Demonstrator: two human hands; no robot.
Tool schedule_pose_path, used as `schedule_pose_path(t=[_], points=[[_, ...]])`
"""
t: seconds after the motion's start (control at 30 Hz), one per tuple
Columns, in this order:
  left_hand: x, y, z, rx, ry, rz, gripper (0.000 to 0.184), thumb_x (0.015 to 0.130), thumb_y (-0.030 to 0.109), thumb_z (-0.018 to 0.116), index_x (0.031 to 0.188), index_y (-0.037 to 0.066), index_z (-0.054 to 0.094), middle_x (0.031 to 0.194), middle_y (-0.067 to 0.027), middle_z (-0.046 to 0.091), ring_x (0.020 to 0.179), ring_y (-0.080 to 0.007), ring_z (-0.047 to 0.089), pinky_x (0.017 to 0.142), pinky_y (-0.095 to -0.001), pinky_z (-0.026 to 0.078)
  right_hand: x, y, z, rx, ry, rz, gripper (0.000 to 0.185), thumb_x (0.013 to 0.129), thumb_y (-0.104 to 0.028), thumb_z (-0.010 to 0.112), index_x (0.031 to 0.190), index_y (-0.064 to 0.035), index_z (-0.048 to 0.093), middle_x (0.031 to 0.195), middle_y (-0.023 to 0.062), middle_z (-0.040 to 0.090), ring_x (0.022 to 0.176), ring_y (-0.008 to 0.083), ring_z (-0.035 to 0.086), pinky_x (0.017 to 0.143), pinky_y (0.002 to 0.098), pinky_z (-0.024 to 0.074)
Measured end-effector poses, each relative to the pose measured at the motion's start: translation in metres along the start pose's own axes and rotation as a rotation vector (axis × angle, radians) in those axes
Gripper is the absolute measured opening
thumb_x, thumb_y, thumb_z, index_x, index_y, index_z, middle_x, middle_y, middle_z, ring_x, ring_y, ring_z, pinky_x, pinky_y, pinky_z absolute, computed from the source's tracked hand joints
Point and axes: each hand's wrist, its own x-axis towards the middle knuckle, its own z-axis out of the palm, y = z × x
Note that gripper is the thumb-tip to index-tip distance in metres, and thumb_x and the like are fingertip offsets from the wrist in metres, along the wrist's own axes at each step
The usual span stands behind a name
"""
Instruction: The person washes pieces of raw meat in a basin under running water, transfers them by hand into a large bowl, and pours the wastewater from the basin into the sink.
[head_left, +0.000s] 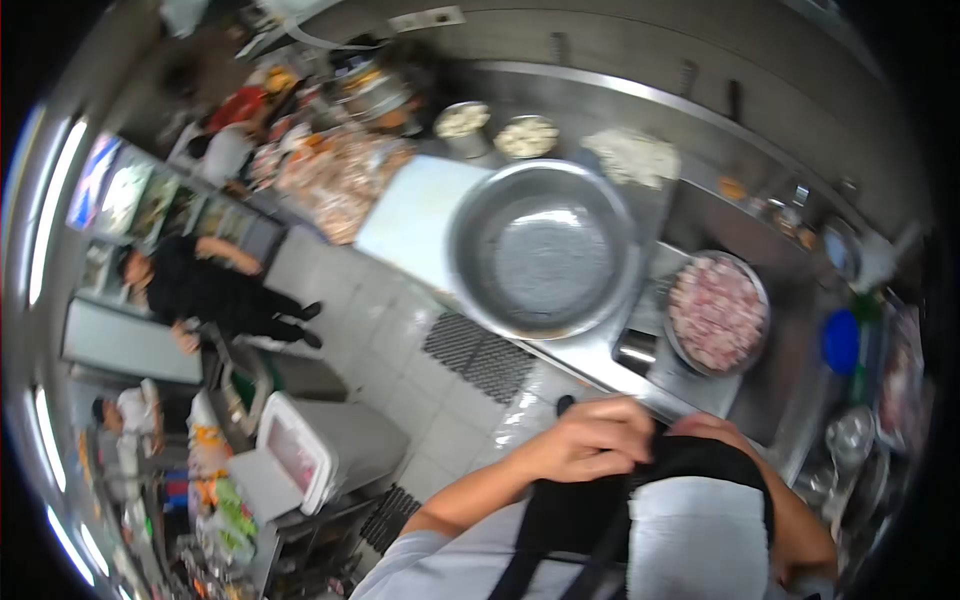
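Looking heavy, the round silver metal bowl (763, 332) of slippery-looking pink meat chunks (715, 310) on the grey steel desk (692, 386) suits opposite-rim holding. Left hand (603, 438) is half-curled, right hand (705, 426) mostly hidden; contents I cannot tell.

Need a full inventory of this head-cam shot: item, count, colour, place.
Large metal basin: one, silver, centre
Cutting board: one, white, left of basin
Metal bowl: one, silver, right of basin
Chopped raw meat: one heap, pink, in that bowl
Containers of pale pieces: two, silver, beyond basin
Unidentified heap: one, white, upper right of basin
Blue round item: one, blue, far right
Plastic-bagged goods: uncountable, orange-brown, upper left
Floor mats: at least two, dark, on floor
Co-worker: one, black clothes, left
Blurred clutter: uncountable, mixed, edges
Left hand: one, bare, lower centre
Right hand: one, bare, mostly hidden, beside left
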Motion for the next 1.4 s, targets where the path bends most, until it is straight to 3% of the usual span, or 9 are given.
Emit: schedule_pose_path(t=[0.1, 0.27, 0.4, 0.53, 0.63, 0.83, 1.03, 1.27, 1.4], points=[[-0.015, 0.004, -0.006, 0.034, 0.006, -0.052, 0.016, 0.088, 0.017, 0.076, 0.095, 0.003, 0.077, 0.097, -0.0118, 0.066, 0.087, -0.0268, 0.064, 0.076, -0.0391, 0.05, -0.002, -0.013, 0.003, -0.562, 0.124, -0.179, 0.026, 0.096, -0.019, 0.068, 0.12, -0.0107, 0.071, 0.12, 0.0102, 0.067, 0.107, 0.0289, 0.067, 0.093, 0.0385, 0.0537], [-0.017, 0.038, -0.004, -0.012, 0.241, 0.16, 0.008, 0.077, 0.012, 0.081, 0.079, 0.005, 0.079, 0.075, -0.0052, 0.064, 0.057, -0.0195, 0.055, 0.053, -0.0363, 0.039, -0.026, 0.009, -0.025, -0.687, 0.15, -0.004, 0.026, 0.097, -0.022, 0.066, 0.12, -0.0112, 0.071, 0.119, 0.0105, 0.066, 0.108, 0.0326, 0.066, 0.092, 0.0428, 0.0536], [-0.022, 0.065, -0.058, -0.101, -0.054, 0.394, 0.017, 0.08, 0.022, 0.088, 0.079, 0.007, 0.08, 0.074, -0.0023, 0.068, 0.05, -0.0138, 0.052, 0.053, -0.0317, 0.036, -0.034, 0.013, -0.037, -0.746, 0.181, 0.083, 0.029, 0.096, -0.026, 0.065, 0.122, -0.0114, 0.07, 0.115, 0.0117, 0.067, 0.105, 0.0342, 0.067, 0.091, 0.0454, 0.0533], [-0.029, 0.062, -0.073, -0.1, -0.17, 0.266, 0.007, 0.087, 0.012, 0.079, 0.081, 0.009, 0.079, 0.079, -0.0042, 0.071, 0.056, -0.0135, 0.057, 0.057, -0.0312, 0.038, -0.027, 0.059, -0.052, -0.748, 0.289, 0.102, 0.03, 0.096, -0.026, 0.066, 0.121, -0.0101, 0.069, 0.109, 0.0132, 0.069, 0.099, 0.0347, 0.068, 0.088, 0.0458, 0.0537], [-0.035, 0.036, -0.08, -0.273, -0.177, 0.159, 0.035, 0.076, 0.036, 0.092, 0.082, 0.005, 0.078, 0.073, -0.0041, 0.069, 0.053, -0.0141, 0.054, 0.055, -0.0317, 0.038, -0.021, 0.083, -0.053, -0.731, 0.327, 0.109, 0.03, 0.096, -0.025, 0.066, 0.121, -0.0089, 0.069, 0.106, 0.0148, 0.07, 0.099, 0.0342, 0.069, 0.088, 0.0451, 0.0539], [-0.03, -0.024, -0.082, -0.278, 0.327, -0.128, 0.021, 0.08, 0.014, 0.086, 0.084, 0.001, 0.071, 0.079, -0.0099, 0.066, 0.07, -0.0168, 0.06, 0.063, -0.033, 0.045, -0.003, 0.124, -0.04, -0.554, 0.374, 0.07, 0.029, 0.097, -0.024, 0.065, 0.12, -0.0065, 0.07, 0.106, 0.0185, 0.071, 0.099, 0.0348, 0.068, 0.09, 0.0443, 0.0534], [0.03, -0.101, -0.036, 0.022, 0.039, -0.529, 0.009, 0.09, 0.008, 0.077, 0.092, 0.0, 0.072, 0.086, -0.005, 0.068, 0.078, -0.0127, 0.06, 0.07, -0.0282, 0.047, 0.029, 0.128, -0.036, -0.537, 0.297, 0.038, 0.03, 0.099, -0.022, 0.063, 0.122, -0.0054, 0.07, 0.112, 0.0193, 0.071, 0.1, 0.0353, 0.069, 0.091, 0.0427, 0.0544], [0.077, -0.209, 0.031, 0.207, -0.132, -0.697, 0.022, 0.092, 0.018, 0.079, 0.106, 0.002, 0.074, 0.087, -0.0028, 0.066, 0.076, -0.0093, 0.056, 0.068, -0.0269, 0.047, 0.099, 0.145, -0.109, -0.174, 0.364, -0.102, 0.031, 0.099, -0.023, 0.068, 0.124, -0.0049, 0.069, 0.108, 0.0084, 0.073, 0.091, 0.0167, 0.07, 0.084, 0.0324, 0.0559], [0.082, -0.28, 0.051, 0.431, -0.14, -0.725, 0.028, 0.09, 0.021, 0.078, 0.109, 0.002, 0.072, 0.092, -0.0099, 0.071, 0.078, -0.0219, 0.067, 0.071, -0.0352, 0.052, 0.13, 0.162, -0.225, 0.24, 0.438, -0.06, 0.032, 0.102, -0.017, 0.063, 0.132, -0.0063, 0.064, 0.113, 0.0054, 0.073, 0.094, 0.0173, 0.07, 0.082, 0.0314, 0.0581]])
